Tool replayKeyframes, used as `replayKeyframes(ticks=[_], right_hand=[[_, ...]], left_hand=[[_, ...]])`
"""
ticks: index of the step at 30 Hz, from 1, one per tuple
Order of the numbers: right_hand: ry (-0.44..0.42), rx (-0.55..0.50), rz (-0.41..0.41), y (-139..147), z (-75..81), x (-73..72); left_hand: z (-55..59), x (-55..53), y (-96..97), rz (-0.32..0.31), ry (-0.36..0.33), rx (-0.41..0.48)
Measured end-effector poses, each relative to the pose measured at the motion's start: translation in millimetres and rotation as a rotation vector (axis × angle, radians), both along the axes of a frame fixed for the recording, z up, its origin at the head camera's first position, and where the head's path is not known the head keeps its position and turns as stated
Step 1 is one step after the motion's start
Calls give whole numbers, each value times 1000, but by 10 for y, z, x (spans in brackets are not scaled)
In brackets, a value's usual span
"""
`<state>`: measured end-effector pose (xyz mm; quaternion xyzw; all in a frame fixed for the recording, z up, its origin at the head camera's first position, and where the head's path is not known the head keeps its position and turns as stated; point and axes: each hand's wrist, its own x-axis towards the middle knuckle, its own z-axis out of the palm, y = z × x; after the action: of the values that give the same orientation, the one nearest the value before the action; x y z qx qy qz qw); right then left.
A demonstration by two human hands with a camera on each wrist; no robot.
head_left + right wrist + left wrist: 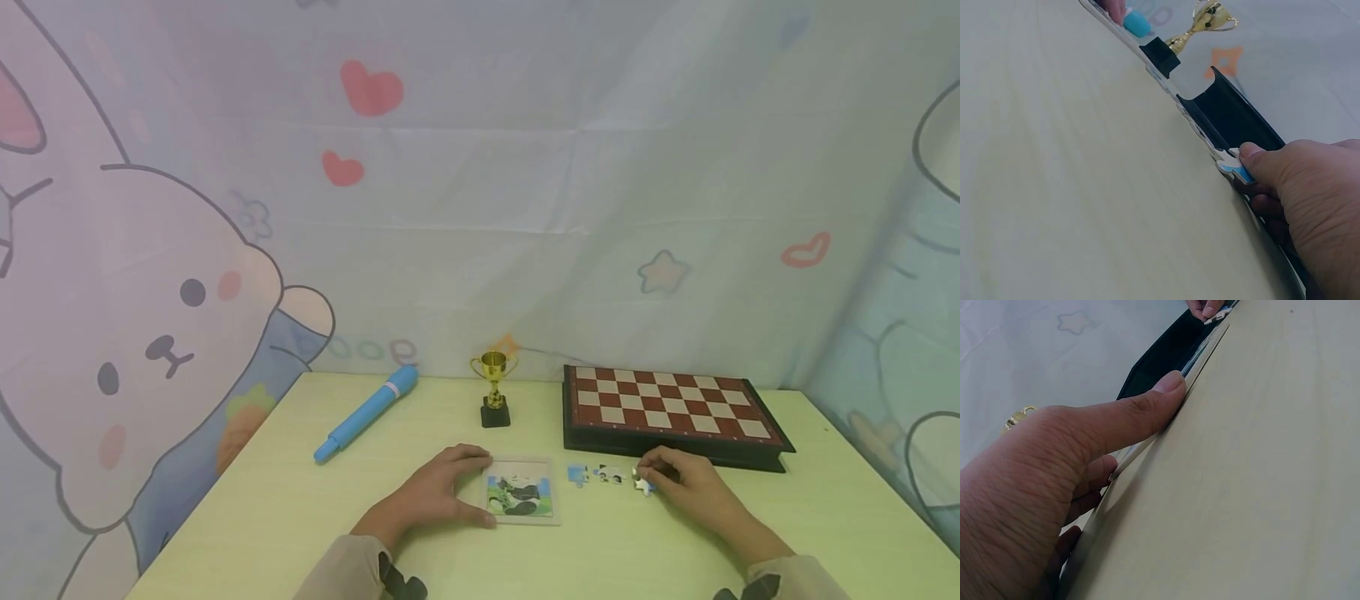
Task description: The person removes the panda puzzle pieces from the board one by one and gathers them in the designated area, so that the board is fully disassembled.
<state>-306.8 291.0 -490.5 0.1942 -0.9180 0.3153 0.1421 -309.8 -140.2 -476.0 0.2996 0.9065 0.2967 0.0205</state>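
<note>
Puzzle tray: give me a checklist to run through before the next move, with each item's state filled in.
1. Left hand bracing the tray: ok, thumb and fingers are at its left side.
2. Right hand holding a piece: ok, pinched by thumb and fingers.
3. Held piece matching the open space: cannot tell, the fingers partly cover it.
4. Blue piece and panda piece set in: not ok, both lie loose between tray and right hand.
5. Trophy upright: ok, it stands beyond the tray.
6. Chessboard apart from the tray: ok, it lies farther right.
</note>
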Motion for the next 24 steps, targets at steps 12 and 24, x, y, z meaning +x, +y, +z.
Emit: replayKeyframes(ticks=[12,24], right_hand=[[45,32,-39,-107,24,24],[79,86,-79,-141,57,44]], left_hand=[[-59,-36,7,9,24,-23],[-72,-50,-7,7,15,-19]])
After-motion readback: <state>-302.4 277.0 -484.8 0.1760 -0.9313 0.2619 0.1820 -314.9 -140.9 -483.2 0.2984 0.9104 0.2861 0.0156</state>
